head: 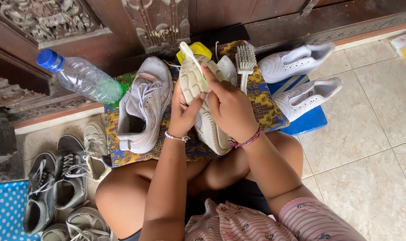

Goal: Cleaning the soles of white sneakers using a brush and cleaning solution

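Between both hands (207,109), upturned sneaker (203,105)

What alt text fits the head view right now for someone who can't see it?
Seen from above, a seated person's left hand holds a pale sneaker sole-up while the right hand works a toothbrush on it; its mate, a scrub brush and a plastic bottle lie nearby.

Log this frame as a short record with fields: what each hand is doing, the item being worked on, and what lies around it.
left hand: grips the upturned sneaker from the side
right hand: holds a toothbrush against the sole
upturned sneaker: sole up, over the patterned cloth
matching sneaker: upright on the cloth, left of it
scrub brush: on the cloth, bristles up
white shoes: pair at right, by a blue board
plastic bottle: lying at left, blue cap
grey shoes: on the floor, lower left
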